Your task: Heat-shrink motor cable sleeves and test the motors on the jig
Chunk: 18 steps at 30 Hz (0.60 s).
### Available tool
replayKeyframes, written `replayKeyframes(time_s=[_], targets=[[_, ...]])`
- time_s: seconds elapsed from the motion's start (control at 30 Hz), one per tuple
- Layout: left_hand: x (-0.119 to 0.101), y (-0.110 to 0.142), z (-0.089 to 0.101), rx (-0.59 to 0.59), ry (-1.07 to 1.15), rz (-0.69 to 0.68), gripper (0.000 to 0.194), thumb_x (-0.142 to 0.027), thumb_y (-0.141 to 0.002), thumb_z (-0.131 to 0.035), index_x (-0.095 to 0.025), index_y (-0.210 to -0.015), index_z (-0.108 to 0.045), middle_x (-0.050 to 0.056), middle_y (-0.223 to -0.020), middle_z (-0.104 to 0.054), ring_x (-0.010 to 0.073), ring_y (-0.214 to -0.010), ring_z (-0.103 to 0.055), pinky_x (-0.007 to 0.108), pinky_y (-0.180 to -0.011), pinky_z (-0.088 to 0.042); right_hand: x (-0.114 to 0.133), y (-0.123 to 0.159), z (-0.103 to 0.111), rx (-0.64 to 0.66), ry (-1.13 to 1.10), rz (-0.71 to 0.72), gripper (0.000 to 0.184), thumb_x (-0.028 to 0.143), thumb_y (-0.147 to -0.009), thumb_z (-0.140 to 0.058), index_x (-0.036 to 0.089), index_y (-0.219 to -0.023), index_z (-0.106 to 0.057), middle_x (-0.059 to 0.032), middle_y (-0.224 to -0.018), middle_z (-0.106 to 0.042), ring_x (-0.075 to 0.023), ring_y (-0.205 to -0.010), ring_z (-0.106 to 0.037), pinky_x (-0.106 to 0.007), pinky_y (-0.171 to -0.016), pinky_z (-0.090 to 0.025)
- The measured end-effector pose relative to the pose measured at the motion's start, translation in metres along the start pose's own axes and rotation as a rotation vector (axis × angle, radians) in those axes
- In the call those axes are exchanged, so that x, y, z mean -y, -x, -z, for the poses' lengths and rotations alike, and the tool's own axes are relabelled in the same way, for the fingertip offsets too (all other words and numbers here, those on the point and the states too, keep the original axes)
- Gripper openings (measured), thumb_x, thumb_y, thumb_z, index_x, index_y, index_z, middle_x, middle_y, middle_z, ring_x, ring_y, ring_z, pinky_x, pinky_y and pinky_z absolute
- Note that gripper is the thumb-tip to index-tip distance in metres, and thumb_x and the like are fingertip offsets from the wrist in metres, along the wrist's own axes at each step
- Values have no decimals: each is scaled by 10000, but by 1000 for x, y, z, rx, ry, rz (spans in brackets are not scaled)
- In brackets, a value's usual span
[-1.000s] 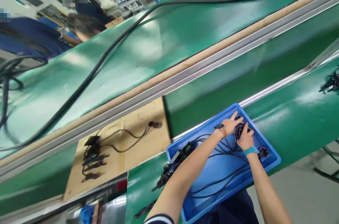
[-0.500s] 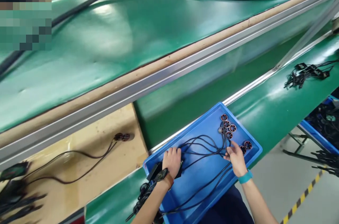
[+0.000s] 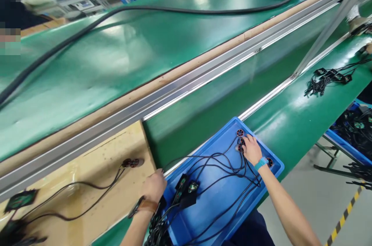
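Note:
A blue tray (image 3: 215, 222) lies tilted across the bench in front of me. Black cables (image 3: 215, 178) cross it, linking dark circuit boards (image 3: 186, 191) at its left end to small round motors (image 3: 240, 133) with copper-coloured rims at the far right corner. My right hand (image 3: 251, 149) is among these motors, fingers closed round one that it partly hides. Over the tray's left rim, beside the cardboard, my left hand (image 3: 154, 186) is closed; a thin black cable runs out from its fingertips. Whatever else lies under its palm is hidden. Another motor (image 3: 269, 162) rests near my right wrist.
Left of the tray, a cardboard sheet (image 3: 95, 168) carries another cable with motors (image 3: 133, 162) and boards. More cabled boards (image 3: 331, 77) lie on the green bench at right. A metal rail (image 3: 186, 83) borders the raised bench; a full blue bin (image 3: 357, 137) stands lower right.
My left hand has moved left off the circuit boards to the tray's rim, a cable trailing from it. My right hand has moved up from the cables to the motors. The view has shifted.

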State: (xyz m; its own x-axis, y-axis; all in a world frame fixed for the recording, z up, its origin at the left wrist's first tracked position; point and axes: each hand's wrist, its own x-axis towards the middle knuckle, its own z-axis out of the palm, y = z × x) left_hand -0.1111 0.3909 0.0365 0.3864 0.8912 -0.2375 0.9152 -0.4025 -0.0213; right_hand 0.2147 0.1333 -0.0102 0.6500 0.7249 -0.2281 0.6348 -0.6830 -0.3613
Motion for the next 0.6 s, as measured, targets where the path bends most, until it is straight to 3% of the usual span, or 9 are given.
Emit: replayKeyframes(time_s=[0.1, 0.17, 0.23, 0.3, 0.37, 0.43, 0.5, 0.6], targets=[[-34, 19, -2, -196, -80, -134, 356, -59, -850, -448, -41, -1163, -617, 275, -1228, -636, 359, -1167, -621, 479, -992, -497, 1, -13, 0, 98, 94, 33, 457, 117, -908, -511, 172, -1361, -549, -131, -1278, -569, -255, -1209, -460, -330, -988, -439], [-70, 39, -10, -285, -17, -261, 372, -114, -910, -416, -49, -1237, -582, 261, -1320, -585, 340, -1271, -549, 482, -1092, -434, 3, -13, 4, 108, 116, -46, 434, 127, -926, -492, 155, -1354, -554, -149, -1218, -599, -264, -1171, -502, -319, -924, -465], [-116, 59, -25, -176, 167, -420, 325, -169, -956, -387, -118, -1178, -620, 182, -1216, -663, 296, -1200, -594, 446, -1090, -448, 5, -16, 12, 104, 97, -95, 424, 133, -940, -489, 147, -1360, -550, -156, -1183, -628, -258, -1116, -560, -311, -888, -473], [-168, 73, -43, -25, 345, -476, 334, -194, -978, -369, -151, -1203, -612, 153, -1228, -673, 267, -1190, -605, 412, -1086, -453, 7, -29, 23, 116, 68, -92, 386, 110, -947, -483, 142, -1318, -582, -150, -1124, -668, -232, -1032, -620, -295, -869, -466], [-219, 76, -60, 166, 484, -439, 342, -216, -982, -385, -141, -1247, -587, 153, -1178, -702, 255, -1118, -649, 377, -1008, -497, 11, -51, 32, 145, 55, -54, 285, 109, -963, -481, 109, -1191, -652, -157, -1065, -697, -211, -971, -652, -280, -860, -451], [-263, 68, -73, 294, 549, -302, 344, -278, -980, -440, -144, -1267, -573, 159, -1110, -724, 265, -1058, -682, 374, -943, -511, 18, -76, 36, 172, 51, -17, 237, 154, -991, -485, 56, -1078, -683, -175, -1043, -704, -203, -987, -656, -266, -869, -432], [-292, 55, -82, 307, 556, -205, 364, -321, -968, -476, -111, -1249, -573, 217, -1148, -702, 305, -1072, -681, 395, -909, -506, 23, -95, 38, 176, 42, 22, 294, 200, -1021, -459, 7, -1073, -675, -184, -1067, -697, -190, -1048, -640, -244, -884, -408], [-308, 37, -89, 306, 575, -168, 361, -314, -980, -444, -92, -1220, -596, 248, -1187, -690, 324, -1095, -674, 400, -895, -493, 20, -100, 43, 164, 27, 43, 346, 232, -1050, -402, 24, -1129, -667, -168, -1091, -701, -163, -1063, -636, -213, -890, -394]])
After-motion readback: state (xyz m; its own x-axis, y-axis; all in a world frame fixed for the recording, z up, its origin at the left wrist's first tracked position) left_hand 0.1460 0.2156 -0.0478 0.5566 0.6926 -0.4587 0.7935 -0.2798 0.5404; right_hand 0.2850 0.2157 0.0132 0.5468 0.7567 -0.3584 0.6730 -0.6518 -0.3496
